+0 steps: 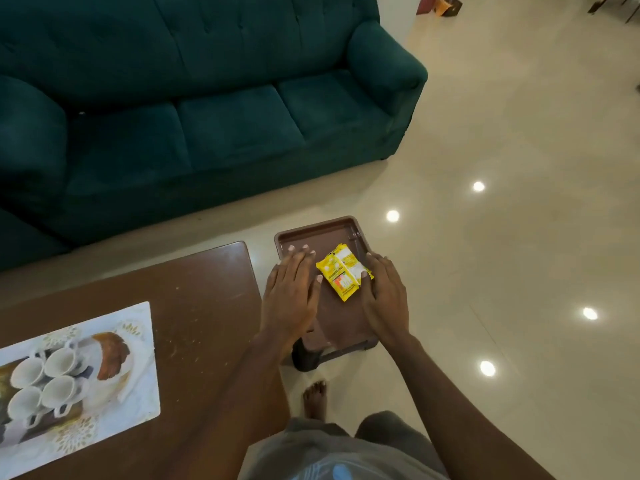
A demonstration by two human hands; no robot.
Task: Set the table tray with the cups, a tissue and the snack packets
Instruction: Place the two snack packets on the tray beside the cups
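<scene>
Grey shorts (332, 452) and one bare foot (315, 398) on the pale floor (502, 237). Both forearms extended forward over a brown table tray (322, 233) standing beside the bench (194, 292). Left hand (292, 292): palm down, fingers straight and together, empty, over the tray's left side. Right hand (382, 297): flat, fingers loosely together, thumb touching the yellow snack packets (343, 271) lying mid-tray, gripping nothing. White cups (43, 379): four, clustered on a patterned mat (131, 393) on the bench, well apart from the tray. Green sofa (207, 98) behind.
</scene>
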